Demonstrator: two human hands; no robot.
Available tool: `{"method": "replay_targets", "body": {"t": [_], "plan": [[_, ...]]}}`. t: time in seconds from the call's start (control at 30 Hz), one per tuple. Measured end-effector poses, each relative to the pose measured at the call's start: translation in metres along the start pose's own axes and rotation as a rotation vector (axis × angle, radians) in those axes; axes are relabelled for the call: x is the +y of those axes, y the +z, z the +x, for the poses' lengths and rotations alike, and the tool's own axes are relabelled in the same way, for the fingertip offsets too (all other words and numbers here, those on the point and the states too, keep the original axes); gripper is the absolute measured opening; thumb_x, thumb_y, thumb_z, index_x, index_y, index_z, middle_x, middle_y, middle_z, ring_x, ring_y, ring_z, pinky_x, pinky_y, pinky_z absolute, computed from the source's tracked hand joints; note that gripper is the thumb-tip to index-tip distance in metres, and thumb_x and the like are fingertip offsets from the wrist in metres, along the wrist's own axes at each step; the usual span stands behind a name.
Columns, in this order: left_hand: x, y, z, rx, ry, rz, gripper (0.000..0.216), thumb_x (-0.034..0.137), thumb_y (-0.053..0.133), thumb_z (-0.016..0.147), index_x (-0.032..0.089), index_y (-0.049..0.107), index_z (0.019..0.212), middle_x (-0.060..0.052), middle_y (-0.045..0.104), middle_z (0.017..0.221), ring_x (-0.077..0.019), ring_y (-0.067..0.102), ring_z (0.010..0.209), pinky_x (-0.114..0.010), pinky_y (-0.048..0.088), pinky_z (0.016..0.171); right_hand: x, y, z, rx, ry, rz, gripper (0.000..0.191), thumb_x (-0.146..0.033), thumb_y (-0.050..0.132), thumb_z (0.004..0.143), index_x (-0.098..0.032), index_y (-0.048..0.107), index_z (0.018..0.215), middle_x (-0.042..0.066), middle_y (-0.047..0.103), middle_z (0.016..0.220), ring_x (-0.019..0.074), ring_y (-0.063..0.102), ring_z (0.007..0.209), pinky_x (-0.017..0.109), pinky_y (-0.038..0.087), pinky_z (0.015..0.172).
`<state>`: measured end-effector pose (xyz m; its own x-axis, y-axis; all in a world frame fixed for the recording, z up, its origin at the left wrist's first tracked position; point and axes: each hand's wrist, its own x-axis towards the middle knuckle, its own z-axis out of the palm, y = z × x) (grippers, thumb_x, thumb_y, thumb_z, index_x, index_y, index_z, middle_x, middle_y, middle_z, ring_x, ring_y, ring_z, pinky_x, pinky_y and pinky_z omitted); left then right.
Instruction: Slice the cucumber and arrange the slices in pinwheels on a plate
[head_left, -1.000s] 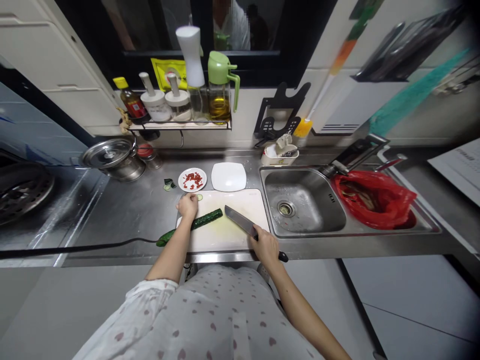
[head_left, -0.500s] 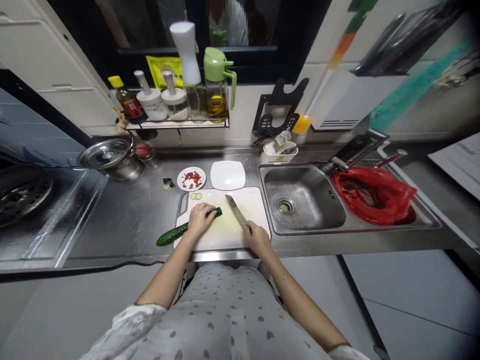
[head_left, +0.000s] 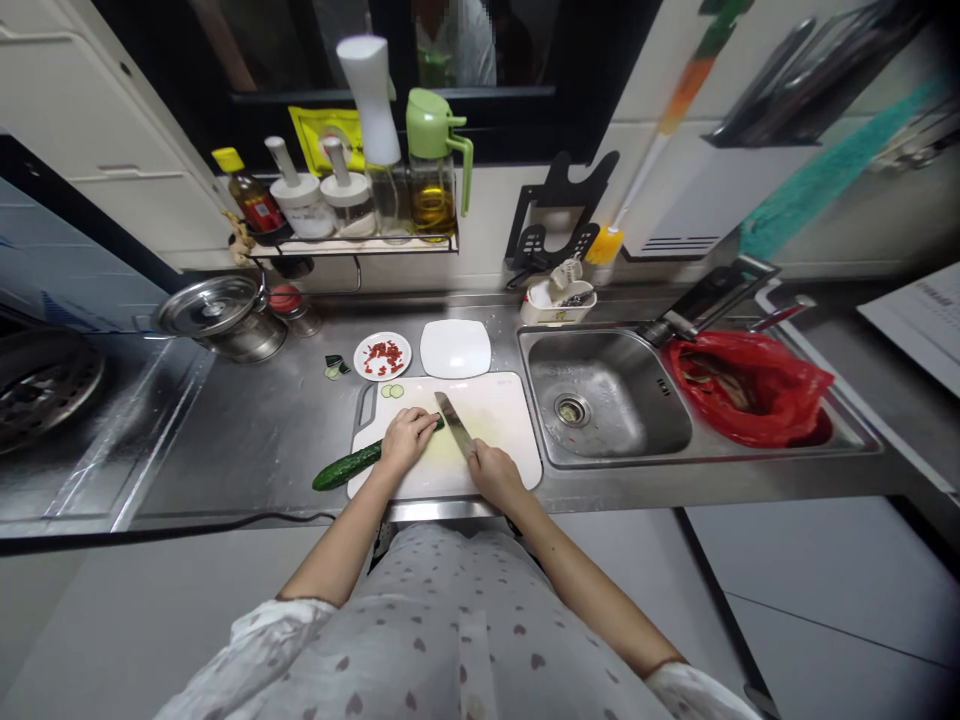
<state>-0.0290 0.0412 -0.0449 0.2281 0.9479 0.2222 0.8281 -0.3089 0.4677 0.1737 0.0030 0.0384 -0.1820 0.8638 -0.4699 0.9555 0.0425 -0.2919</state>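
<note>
My left hand is closed over a long green cucumber, which lies slantwise on a white cutting board and sticks out past its left edge. My right hand grips a kitchen knife by its handle, which the fingers hide. The blade is at the cucumber's right end, close to my left fingertips; whether it touches cannot be made out. Two pale cucumber slices rest at the board's upper left.
Behind the board stand a plate of chopped red pieces and a white plate. Dark green trimmings lie on the counter. To the right are a steel sink and a red plastic bag; a lidded pot is at left.
My right hand has brought the knife leftward, to the cucumber's cut end. My left hand has shifted slightly to the right along the cucumber.
</note>
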Motion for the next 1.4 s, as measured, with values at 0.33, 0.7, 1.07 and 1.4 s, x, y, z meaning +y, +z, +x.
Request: {"method": "replay_targets", "body": {"t": [0.33, 0.7, 1.07, 1.4], "plan": [[0.001, -0.001, 0.0, -0.002, 0.01, 0.026, 0.029, 0.035, 0.049, 0.095, 0.028, 0.072, 0.11, -0.006, 0.065, 0.1, -0.0197, 0.055, 0.093, -0.032, 0.047, 0.083, -0.001, 0.002, -0.002, -0.024, -0.008, -0.003, 0.027, -0.021, 0.034, 0.095, -0.016, 0.056, 0.11, 0.013, 0.069, 0.101, 0.0228, 0.065, 0.091, 0.028, 0.037, 0.071], [0.001, -0.001, 0.0, -0.011, -0.007, -0.015, 0.028, 0.034, 0.05, 0.094, 0.028, 0.072, 0.11, -0.006, 0.065, 0.101, -0.0193, 0.054, 0.096, -0.033, 0.048, 0.086, 0.002, -0.003, -0.009, -0.057, -0.017, 0.006, 0.025, -0.02, 0.037, 0.094, -0.016, 0.058, 0.106, 0.014, 0.069, 0.1, 0.0228, 0.065, 0.089, 0.028, 0.037, 0.068], [-0.001, 0.002, 0.001, -0.017, -0.007, -0.021, 0.027, 0.033, 0.05, 0.094, 0.027, 0.072, 0.108, -0.005, 0.066, 0.101, -0.0196, 0.055, 0.095, -0.033, 0.047, 0.087, 0.009, -0.002, -0.009, -0.072, -0.048, 0.017, 0.029, -0.019, 0.037, 0.092, -0.014, 0.062, 0.106, 0.015, 0.069, 0.102, 0.0229, 0.065, 0.091, 0.027, 0.038, 0.069], [0.001, -0.001, 0.001, -0.015, 0.006, -0.009, 0.027, 0.033, 0.049, 0.094, 0.027, 0.072, 0.108, -0.005, 0.066, 0.102, -0.0198, 0.055, 0.095, -0.033, 0.047, 0.085, 0.003, -0.007, 0.005, -0.092, -0.07, 0.027, 0.029, -0.017, 0.039, 0.091, -0.012, 0.06, 0.11, 0.015, 0.068, 0.107, 0.0233, 0.064, 0.096, 0.027, 0.039, 0.071]]}}
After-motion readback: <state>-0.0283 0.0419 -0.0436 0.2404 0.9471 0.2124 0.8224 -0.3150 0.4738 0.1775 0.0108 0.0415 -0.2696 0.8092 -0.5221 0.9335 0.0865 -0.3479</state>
